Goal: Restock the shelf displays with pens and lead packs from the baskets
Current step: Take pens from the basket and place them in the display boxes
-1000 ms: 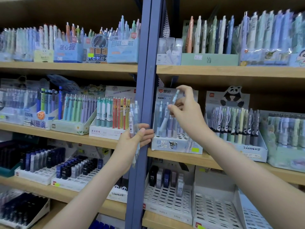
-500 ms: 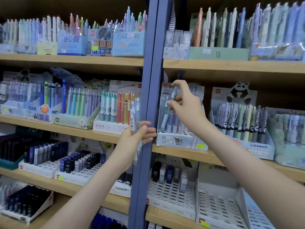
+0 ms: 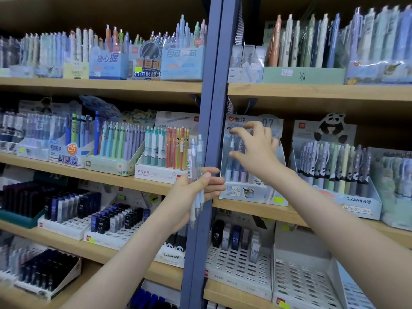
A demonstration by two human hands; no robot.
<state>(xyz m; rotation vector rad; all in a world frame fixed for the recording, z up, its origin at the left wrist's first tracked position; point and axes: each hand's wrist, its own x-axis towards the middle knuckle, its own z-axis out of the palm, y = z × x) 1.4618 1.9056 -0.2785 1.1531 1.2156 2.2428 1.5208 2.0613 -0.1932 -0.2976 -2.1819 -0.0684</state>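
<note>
A bundle of pale pens (image 3: pixel 196 166) is gripped upright in the left hand (image 3: pixel 189 197), before the blue post (image 3: pixel 210 97), a placing judged to put the supply near the display box (image 3: pixel 254 194) on the middle shelf (image 3: pixel 298 219). The right hand (image 3: pixel 256 152) is raised at the box's pen rows, fingers curled and thumb apart; whether a pen is pinched there cannot be told through the blur.
</note>
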